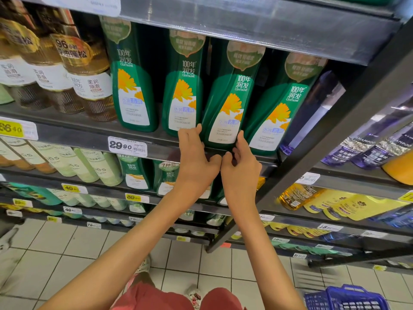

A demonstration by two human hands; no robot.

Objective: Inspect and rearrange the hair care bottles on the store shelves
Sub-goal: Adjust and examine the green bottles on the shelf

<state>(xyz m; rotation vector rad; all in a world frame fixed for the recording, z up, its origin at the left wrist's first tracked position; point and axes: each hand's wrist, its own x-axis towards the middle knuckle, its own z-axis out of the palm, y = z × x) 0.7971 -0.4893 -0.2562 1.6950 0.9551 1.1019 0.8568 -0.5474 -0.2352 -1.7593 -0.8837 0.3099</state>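
Judging by where the hands sit, the step in hand is the squaring-up of one bottle in the front row. The tall green plastic shampoo bottle with the orange flower label [228,97], third of four alike, stands at the front lip of the dark metal shelf [78,135], between the left neighbour bottle [182,90] and the right neighbour bottle [274,108].

The left hand [196,162] grips its lower left edge and the right hand [241,173] its lower right edge. The fingers [192,133] of each reach up along the bottle's sides, while the thumbs meet just beneath its base, against the shelf lip. Both hands are thus grasping the bottle low down; whether its base is lifted off the shelf cannot be told.

The bottle stands on its base with its long axis running up and down, its cap end upward and hidden behind the grey upper shelf [245,25]. Its top leans to the right in the picture, though the wide lens may account for part of that. The label faces outward.

The next move probably calls for a small twist or slide at the base to line it up with the row. With so low a grip, a tall bottle could tip, and the right neighbour bottle stands just beside it.
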